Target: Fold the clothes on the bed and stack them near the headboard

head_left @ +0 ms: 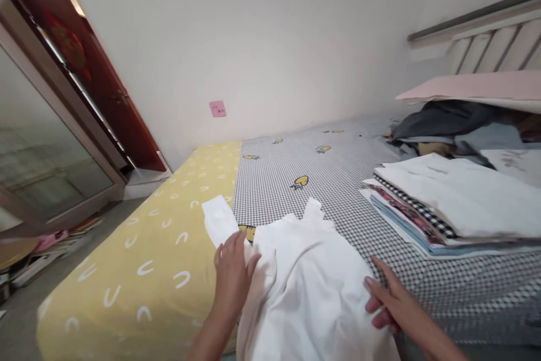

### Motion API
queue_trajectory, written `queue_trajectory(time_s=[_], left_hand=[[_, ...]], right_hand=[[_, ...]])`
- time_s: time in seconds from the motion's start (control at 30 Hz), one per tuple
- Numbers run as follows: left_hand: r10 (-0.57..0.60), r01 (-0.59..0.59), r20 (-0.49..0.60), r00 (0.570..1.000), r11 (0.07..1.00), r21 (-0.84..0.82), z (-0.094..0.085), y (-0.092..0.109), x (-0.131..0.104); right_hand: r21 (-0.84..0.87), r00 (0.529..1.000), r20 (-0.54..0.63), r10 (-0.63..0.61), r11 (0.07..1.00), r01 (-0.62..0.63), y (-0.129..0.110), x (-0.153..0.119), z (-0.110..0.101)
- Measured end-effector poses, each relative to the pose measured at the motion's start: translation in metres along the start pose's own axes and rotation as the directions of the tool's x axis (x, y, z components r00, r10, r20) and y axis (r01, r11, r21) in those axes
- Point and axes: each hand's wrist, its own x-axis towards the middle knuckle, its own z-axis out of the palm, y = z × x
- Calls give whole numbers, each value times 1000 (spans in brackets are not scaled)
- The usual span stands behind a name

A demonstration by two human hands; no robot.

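On the bed point(169, 237) | shirt point(316, 288) laid out, creased | left hand point(231, 268): fingers loosely spread at sleeve point(220, 217) | right hand point(391, 293): at shirt's right edge, pinch cannot be told | step judged: straightening | smoothing with flat palms seemingly called for

Bare left hand point(233, 268) palm down, fingers pointing forward, thumb spread, bare right hand point(393, 296) angled inward, one finger extended, lower fingers curled, both forearms point(214, 330) bare
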Motion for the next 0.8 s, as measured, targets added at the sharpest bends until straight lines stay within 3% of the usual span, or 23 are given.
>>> queue_trajectory(time_s=[0.07, 0.13, 0.2, 0.27, 0.33, 0.4, 0.5, 0.57, 0.6, 0.63, 0.67, 0.73, 0.77, 0.8], left_hand=[[-175, 174, 56, 983, 985, 9, 30, 11, 30], [-298, 299, 116, 948, 954, 1, 58, 18, 46], [-328, 331, 106, 939, 944, -10, 77, 20, 48], [-314, 317, 62, 947, 947, -54, 81, 17, 43], [-257, 258, 26, 966, 957, -129, 68, 9, 36], [-184, 179, -11, 983, 963, -200, 41, 1, 29], [-99, 73, -94, 991, 966, -248, -16, 0, 22], [62, -118, -238, 969, 966, -229, -61, 13, 16], [179, -256, -357, 917, 949, -181, -84, 23, 13], [302, -395, -489, 818, 914, -96, -107, 35, 9], [405, -501, -613, 679, 865, 17, -131, 49, 5], [515, -571, -768, 380, 784, 243, -176, 80, -6], [545, -559, -796, 265, 759, 334, -197, 94, -12], [570, -533, -800, 186, 743, 405, -217, 107, -19]], right_hand=[[-80, 1000, -17, -6, 997, 5, 6, 3, 17], [-155, 999, -24, -41, 987, 36, 16, 10, 30], [-179, 997, -24, -76, 981, 71, 24, 19, 39], [-62, 996, -47, -76, 995, 73, 26, 24, 44], [183, 998, -50, -46, 982, 54, 18, 23, 45], [399, 998, -53, -38, 915, 56, -2, 15, 39], [530, 982, -130, -134, 828, 183, -51, -4, 21], [556, 937, -221, -272, 754, 350, -92, -22, 6], [561, 897, -279, -344, 700, 443, -113, -32, -2], [555, 843, -349, -409, 634, 538, -134, -44, -9], [537, 774, -429, -466, 557, 633, -154, -56, -16], [463, 603, -602, -523, 387, 797, -187, -82, -32], [433, 534, -656, -533, 314, 845, -199, -94, -40], [423, 497, -671, -550, 267, 866, -208, -103, -48]])
